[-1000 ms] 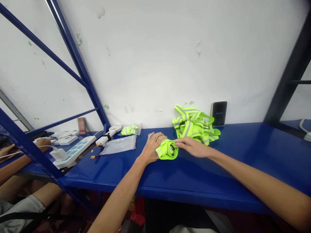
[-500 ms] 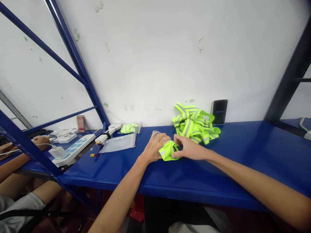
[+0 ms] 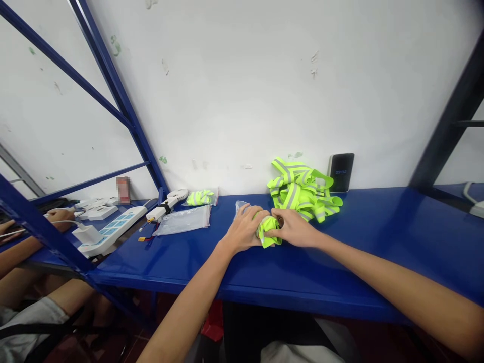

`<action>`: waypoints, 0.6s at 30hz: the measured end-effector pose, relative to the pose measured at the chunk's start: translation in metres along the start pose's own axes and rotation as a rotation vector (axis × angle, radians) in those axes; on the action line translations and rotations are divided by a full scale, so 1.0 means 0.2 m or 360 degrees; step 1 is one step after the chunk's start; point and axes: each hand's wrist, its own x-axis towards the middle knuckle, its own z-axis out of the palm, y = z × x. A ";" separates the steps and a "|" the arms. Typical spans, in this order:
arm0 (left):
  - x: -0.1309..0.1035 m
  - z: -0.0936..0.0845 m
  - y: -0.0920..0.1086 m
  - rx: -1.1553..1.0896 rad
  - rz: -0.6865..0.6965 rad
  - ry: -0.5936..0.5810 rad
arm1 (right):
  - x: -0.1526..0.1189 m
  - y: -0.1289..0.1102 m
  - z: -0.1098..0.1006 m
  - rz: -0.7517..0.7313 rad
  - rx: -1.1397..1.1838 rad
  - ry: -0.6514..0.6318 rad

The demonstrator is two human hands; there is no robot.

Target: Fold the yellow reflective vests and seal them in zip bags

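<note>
A folded bundle of neon-yellow reflective strap (image 3: 270, 237) with grey stripes is between my hands, just above the blue table. My right hand (image 3: 297, 228) pinches its right side between thumb and fingers. Wrapped round the left side is my left hand (image 3: 245, 229), closed on a clear plastic bag (image 3: 239, 205) whose corner sticks out behind the fingers. The bag's edge seems to lie around part of the bundle; my fingers hide how far in it sits. Behind my right hand lies a loose heap of the same reflective straps (image 3: 298, 194).
Left on the blue table (image 3: 340, 267) are an empty zip bag (image 3: 184, 222), a bagged strap (image 3: 201, 197), a white handheld fan (image 3: 166, 205) and wires. A phone (image 3: 341, 172) leans on the wall. Beyond the blue post are a power strip (image 3: 113, 231) and a co-worker's hand (image 3: 61, 218).
The bundle has shifted deeper toward my left hand, and less of it shows. My left hand has moved slightly right over it. The view has tilted a little.
</note>
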 end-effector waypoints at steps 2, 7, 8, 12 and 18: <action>0.02 0.02 0.02 -0.0012 0.0030 0.0078 | 0.02 0.01 0.02 -0.0001 0.0035 0.0027; 0.07 0.04 0.05 -0.0086 0.0022 0.0257 | 0.06 0.01 0.11 0.0128 0.0174 0.0246; 0.08 0.04 0.05 -0.0098 0.0026 0.0245 | 0.06 0.01 0.12 0.0150 0.0178 0.0277; 0.07 0.01 0.04 -0.0127 0.0043 0.0177 | 0.04 0.03 0.10 0.0125 0.0265 0.0108; 0.08 0.06 0.12 0.0020 -0.0011 0.0122 | 0.04 0.05 0.08 0.0053 0.0350 0.0141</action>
